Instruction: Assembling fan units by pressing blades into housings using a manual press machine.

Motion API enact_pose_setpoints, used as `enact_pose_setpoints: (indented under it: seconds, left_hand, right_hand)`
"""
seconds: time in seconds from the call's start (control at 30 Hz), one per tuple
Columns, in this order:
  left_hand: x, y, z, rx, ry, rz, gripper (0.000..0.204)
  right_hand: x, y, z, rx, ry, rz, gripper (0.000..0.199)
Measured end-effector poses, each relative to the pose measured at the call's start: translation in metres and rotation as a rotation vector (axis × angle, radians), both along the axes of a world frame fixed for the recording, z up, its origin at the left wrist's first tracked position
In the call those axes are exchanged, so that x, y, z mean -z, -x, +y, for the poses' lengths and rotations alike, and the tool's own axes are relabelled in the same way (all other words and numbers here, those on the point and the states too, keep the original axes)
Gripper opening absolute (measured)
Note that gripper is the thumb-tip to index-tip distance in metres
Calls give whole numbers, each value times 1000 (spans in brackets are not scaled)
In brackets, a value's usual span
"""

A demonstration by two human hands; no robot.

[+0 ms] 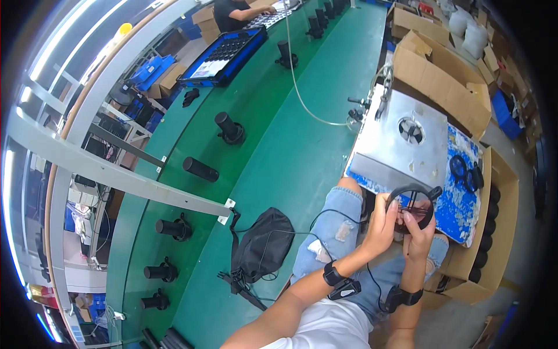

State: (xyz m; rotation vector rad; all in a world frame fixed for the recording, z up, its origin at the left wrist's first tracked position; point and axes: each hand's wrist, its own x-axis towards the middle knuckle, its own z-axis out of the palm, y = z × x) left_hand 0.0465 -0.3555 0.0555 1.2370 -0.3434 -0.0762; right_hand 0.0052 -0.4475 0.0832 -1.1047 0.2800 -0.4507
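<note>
Ring (412, 207) sat between the fingers (407, 218), left hand (381, 225) grasping its left side, right hand (419, 239) its lower right; I judged an even, light hold best for its thin bars (413, 199).

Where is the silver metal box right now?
In the head view, the silver metal box is right of centre on the blue board, beyond the left hand and right hand.
</note>
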Motion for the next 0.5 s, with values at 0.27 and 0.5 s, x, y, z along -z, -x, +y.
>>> enact_pose_setpoints:
  seconds: [0.27,0.5]
  left_hand:
    - [-7,-17,0,139,-196,-128,35]
    - [1,-45,-5,257,-38,-31,36]
  right_hand:
    - [6,3,-37,21,212,137,28]
    - [-9,-24,-35,-74,273,127,24]
